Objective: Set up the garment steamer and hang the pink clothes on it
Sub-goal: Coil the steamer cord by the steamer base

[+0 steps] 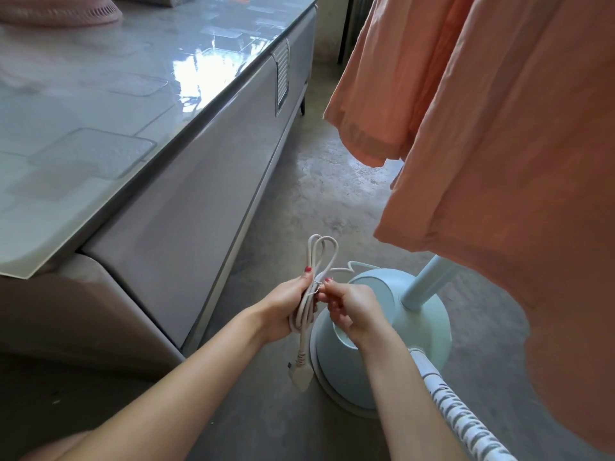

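Beside the bench [139, 134], we grip the cord [307, 304] in our left hand [288, 307]; our right hand [349, 309] pinches its tie [316, 289] above the steamer [382, 331], pink clothes [499, 144] overhanging.

A room in a home: a long, low grey cabinet [186, 207] with a glossy glass-covered tabletop [109, 104] runs along a bare, mottled concrete floor [319, 207]. Peach-pink cotton garments [499, 144] hang above a pale blue, round-based garment steamer [382, 331], and a pink woven basket [63, 10] rests on the tabletop's far end.
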